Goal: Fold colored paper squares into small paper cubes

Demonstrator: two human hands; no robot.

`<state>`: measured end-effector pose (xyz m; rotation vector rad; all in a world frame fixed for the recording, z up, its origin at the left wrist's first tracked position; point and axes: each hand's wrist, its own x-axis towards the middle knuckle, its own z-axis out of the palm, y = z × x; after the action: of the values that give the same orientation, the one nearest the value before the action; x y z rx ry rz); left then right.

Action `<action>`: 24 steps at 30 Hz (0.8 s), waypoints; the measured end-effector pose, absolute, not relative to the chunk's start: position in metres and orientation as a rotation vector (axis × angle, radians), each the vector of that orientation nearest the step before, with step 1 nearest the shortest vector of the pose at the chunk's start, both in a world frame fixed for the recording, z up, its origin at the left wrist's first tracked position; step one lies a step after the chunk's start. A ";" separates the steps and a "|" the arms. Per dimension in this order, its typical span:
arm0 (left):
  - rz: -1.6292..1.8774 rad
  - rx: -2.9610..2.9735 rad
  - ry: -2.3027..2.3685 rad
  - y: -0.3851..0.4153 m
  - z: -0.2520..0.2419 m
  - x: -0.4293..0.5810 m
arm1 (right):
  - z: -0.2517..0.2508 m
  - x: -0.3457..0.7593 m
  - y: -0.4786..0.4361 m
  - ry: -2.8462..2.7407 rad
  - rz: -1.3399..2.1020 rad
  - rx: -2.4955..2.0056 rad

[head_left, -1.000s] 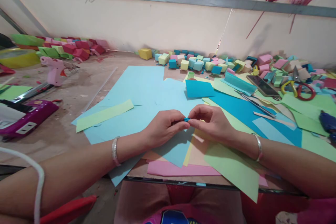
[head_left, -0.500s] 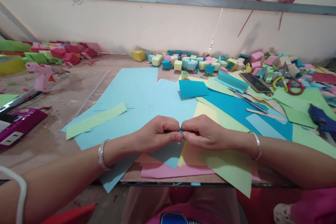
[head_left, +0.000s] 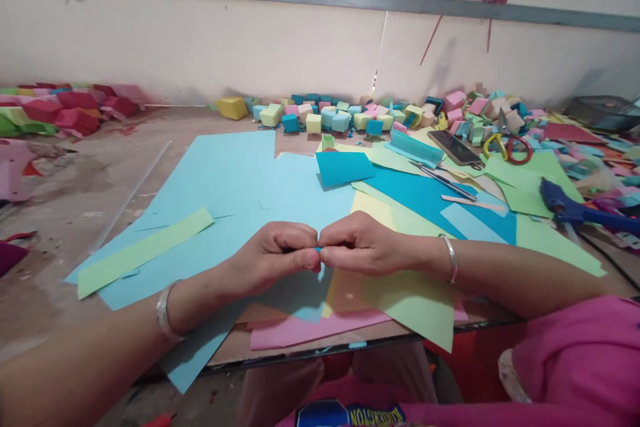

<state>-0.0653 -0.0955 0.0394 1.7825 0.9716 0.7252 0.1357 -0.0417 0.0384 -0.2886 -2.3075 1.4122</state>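
Note:
My left hand [head_left: 285, 252] and my right hand [head_left: 363, 243] meet at the fingertips above the paper sheets. Both pinch a tiny blue piece of paper [head_left: 318, 249], mostly hidden between thumbs and fingers. Beneath and behind them lies a large light blue sheet [head_left: 225, 173]. A green strip [head_left: 145, 253] rests on that sheet, left of my left hand. Behind my right hand is a folded darker blue piece [head_left: 344, 168]. Yellow, green and pink sheets [head_left: 320, 330] overlap under my hands near the table's front edge.
Small paper cubes [head_left: 313, 123] line the wall, with red ones [head_left: 77, 120] at far left. On the right are a phone [head_left: 455, 147], scissors [head_left: 507, 147], tweezers [head_left: 445, 181] and a blue glue gun [head_left: 575, 207]. A pink glue gun [head_left: 13, 170] is at the left edge.
The view has turned to the right, so the scene and both hands appear further left. The fingertips still meet around the blue piece, the fingers slightly tighter together.

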 end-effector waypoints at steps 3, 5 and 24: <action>0.692 1.781 0.884 -0.102 0.044 -0.063 | 0.040 0.137 -0.048 -2.217 1.680 -0.224; 0.679 1.753 0.859 -0.104 0.044 -0.063 | 0.043 0.138 -0.050 -2.202 1.776 -0.195; 0.695 1.997 0.692 -0.109 0.039 -0.063 | 0.040 0.143 -0.054 -2.212 1.804 -0.071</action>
<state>-0.0633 -0.1090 0.0394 1.9970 0.6917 0.6947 0.1432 -0.0537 0.0401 -0.0713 -2.2118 1.8044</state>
